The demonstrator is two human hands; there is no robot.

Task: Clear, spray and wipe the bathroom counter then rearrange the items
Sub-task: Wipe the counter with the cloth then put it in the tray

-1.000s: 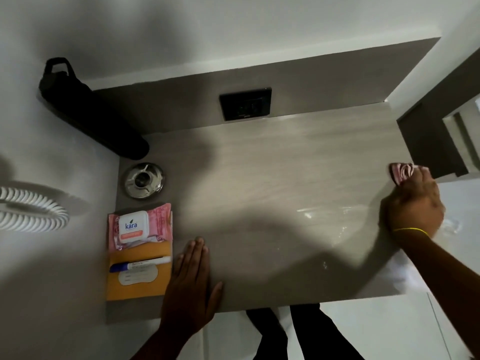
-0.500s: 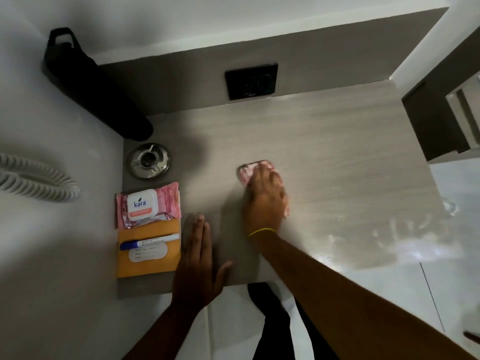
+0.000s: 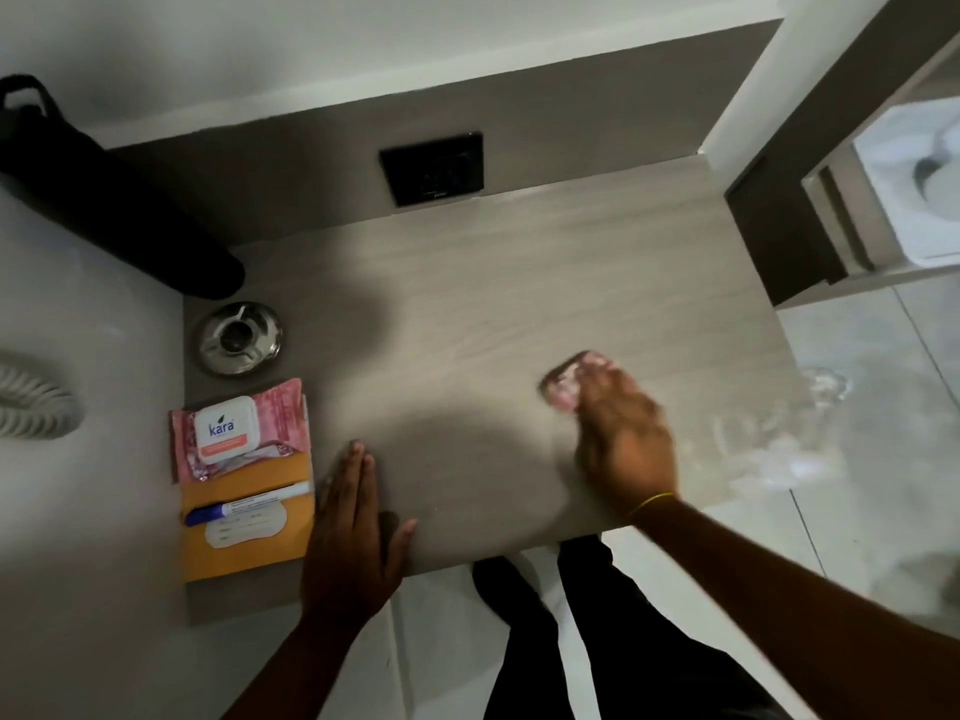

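**Grey wood-grain tabletop under a wiping hand**

Grey, wood-grained laminate makes up the tabletop [image 3: 519,283], which runs from a pale wall on the left to a dark door frame [image 3: 779,215] on the right. A matching grey strip rises behind it, with a black switch plate [image 3: 431,168] set into it, and white wall above that. Glossy pale floor tiles [image 3: 857,459] show to the right and below the front edge, with a wet-looking sheen near the corner.

The right hand [image 3: 623,439] lies blurred over a pink cloth [image 3: 563,387], pressing it flat on the right half of the tabletop; fingers cover most of the cloth, so the grip is closed down on it. A thin yellow band circles that wrist. The left hand [image 3: 353,532] rests palm-down at the front edge, fingers together and straight, thumb out, holding nothing.

Along the left side sit a round metal dish [image 3: 240,339], then a pink wipes pack [image 3: 239,428] with a white lid, overlapping an orange envelope [image 3: 249,522] that carries a blue-capped marker [image 3: 247,504]. A black bag [image 3: 104,210] leans in the back left corner, and a coiled white cord [image 3: 31,407] hangs on the left wall.
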